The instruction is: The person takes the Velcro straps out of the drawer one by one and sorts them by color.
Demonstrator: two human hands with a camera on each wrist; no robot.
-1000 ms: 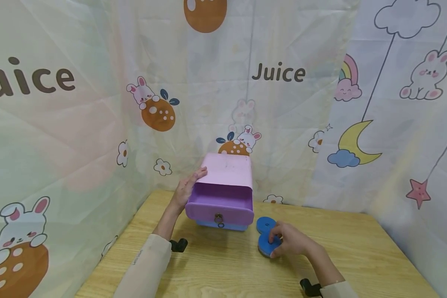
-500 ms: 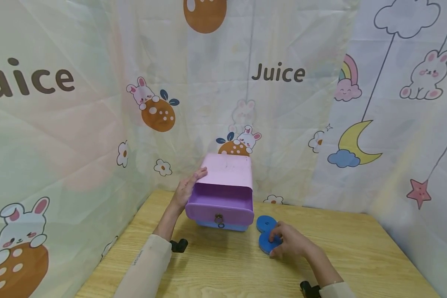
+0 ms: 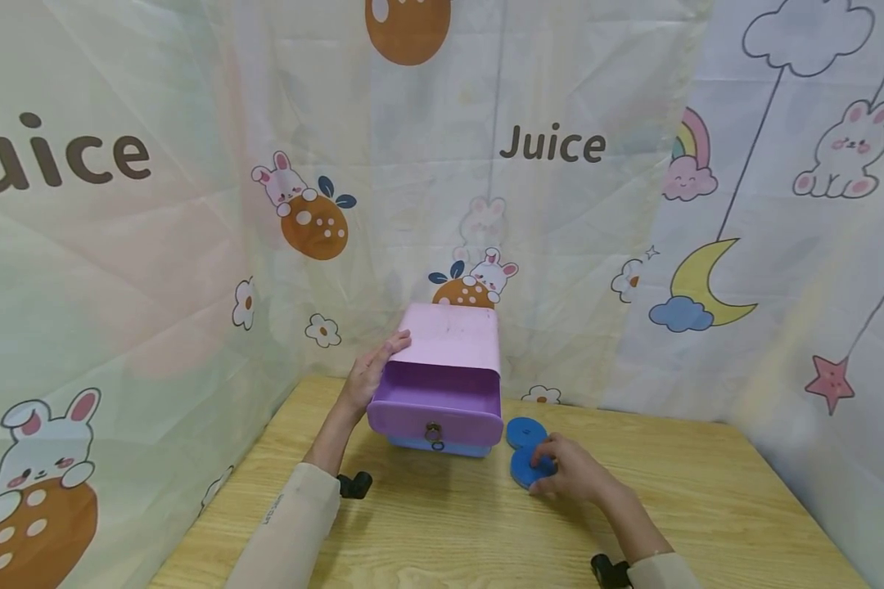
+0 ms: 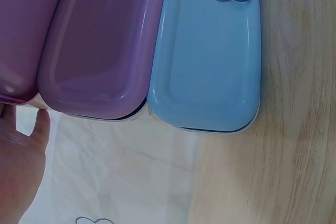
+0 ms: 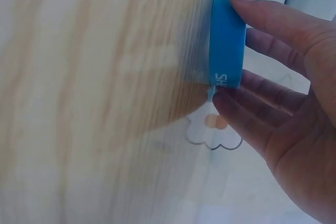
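A small drawer chest [image 3: 449, 331] with a pink top stands at the back of the table. Its purple upper drawer [image 3: 438, 421] is pulled out, and I see no contents in it. My left hand [image 3: 368, 372] rests along the chest's left side, fingers extended. In the left wrist view a closed purple drawer [image 4: 100, 51] and a light blue drawer [image 4: 207, 56] show, with ring pulls. My right hand [image 3: 575, 470] grips a blue tape roll [image 3: 526, 468], thumb and fingers on its rim; white letters mark that rim. Another blue tape roll [image 3: 525, 432] lies just behind it.
The wooden table [image 3: 442, 523] extends around the chest. Printed cloth [image 3: 560, 245] hangs close behind and at both sides. Black wrist mounts [image 3: 355, 485] sit by each wrist.
My right hand and the two blue rolls have shifted slightly away from me, toward the back of the table. The left hand and the chest have stayed in place.
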